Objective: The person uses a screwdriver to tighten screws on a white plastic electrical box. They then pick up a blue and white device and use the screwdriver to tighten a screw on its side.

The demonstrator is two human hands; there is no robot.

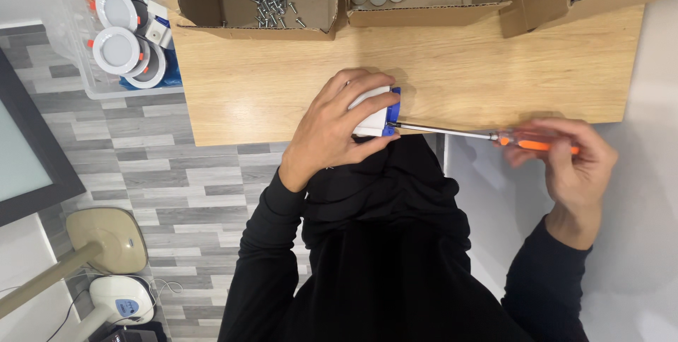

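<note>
Fingers: left hand point(337, 127) clamps white-and-blue part point(376, 117); right hand point(573, 162) wrapped round screwdriver point(487, 136)
Handling: light, rigid plastic; grip its sides

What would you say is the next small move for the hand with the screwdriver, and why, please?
Probably to turn the screwdriver in place. Its tip already meets the blue end of the white and blue part, which the left hand grips at the table edge, while the right hand holds the orange handle level with it.
</note>
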